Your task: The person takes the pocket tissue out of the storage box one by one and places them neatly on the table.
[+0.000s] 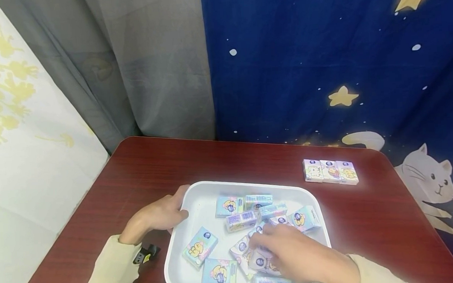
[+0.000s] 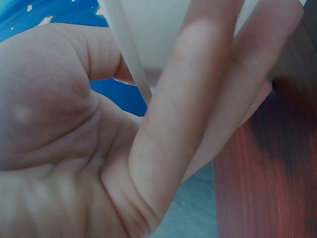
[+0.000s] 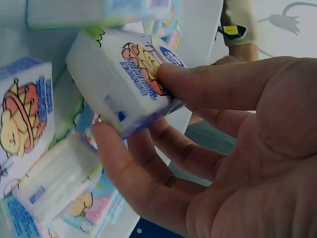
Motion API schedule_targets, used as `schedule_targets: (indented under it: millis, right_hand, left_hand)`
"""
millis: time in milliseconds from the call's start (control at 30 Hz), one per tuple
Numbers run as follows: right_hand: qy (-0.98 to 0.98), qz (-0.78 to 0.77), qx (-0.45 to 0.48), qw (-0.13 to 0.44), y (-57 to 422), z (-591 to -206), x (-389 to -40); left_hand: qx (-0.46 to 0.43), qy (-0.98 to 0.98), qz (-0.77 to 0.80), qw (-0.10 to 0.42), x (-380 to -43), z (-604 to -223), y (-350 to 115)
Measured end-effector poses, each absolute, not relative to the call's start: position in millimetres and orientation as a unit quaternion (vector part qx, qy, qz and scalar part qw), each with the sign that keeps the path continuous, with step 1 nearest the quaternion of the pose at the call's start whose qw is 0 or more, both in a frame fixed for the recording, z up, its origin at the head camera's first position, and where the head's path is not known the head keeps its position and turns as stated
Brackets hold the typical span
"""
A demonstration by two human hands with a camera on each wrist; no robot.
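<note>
Tissue packs [image 1: 227,206], small, pastel-printed, loose in a white tray [image 1: 202,213] upon a dark red table [image 1: 166,166]; head view. Some lie flat, some stand on edge, several overlap in the tray's right half. Separately, on the table beyond the tray: a row of three packs [image 1: 330,171], set side by side. Left hand [image 1: 161,213]: at the tray's left rim, thumb over the edge. Right hand [image 1: 293,251]: down among the packs, fingertips partly concealed. Backdrop: blue curtain [image 1: 284,70] with stars. Left wrist view: the left hand pinches the tray wall, thumb on one side, fingers on the other; no pack visible. Right wrist view: the right hand pinches one white-sided pack [image 3: 114,82], thumb upon its printed face, index finger at a lower corner; pack tilted, above or against its neighbours, which of the two cannot be told. Hazards, as judged: this pack may twist or slip, the hold being near one end and the wrapper probably slick; neighbouring packs [image 3: 29,114] may be dragged or toppled, being crowded close; the tray may tip or slide, should the left hand bear down on or tug its rim.
</note>
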State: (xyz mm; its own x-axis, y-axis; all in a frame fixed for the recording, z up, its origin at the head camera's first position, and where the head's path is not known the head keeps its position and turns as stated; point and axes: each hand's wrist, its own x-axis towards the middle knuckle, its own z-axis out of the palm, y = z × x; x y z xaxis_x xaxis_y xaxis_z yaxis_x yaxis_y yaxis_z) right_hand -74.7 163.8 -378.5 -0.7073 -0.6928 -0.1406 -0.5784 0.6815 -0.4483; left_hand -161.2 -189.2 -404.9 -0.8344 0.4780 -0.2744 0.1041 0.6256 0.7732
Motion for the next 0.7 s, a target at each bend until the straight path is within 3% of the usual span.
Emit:
schedule_targets:
  millis: [200, 700]
  right_hand:
    - [0.902, -0.211, -0.354, 0.125, 171, -374, -82]
    - [0.864, -0.377, -0.269, 0.200, 217, -354, -122]
  left_hand:
    - [0.166, 0.872, 0.397, 0.234, -161, -405, -189]
    - [0.167, 0.872, 0.395, 0.234, -162, -405, -189]
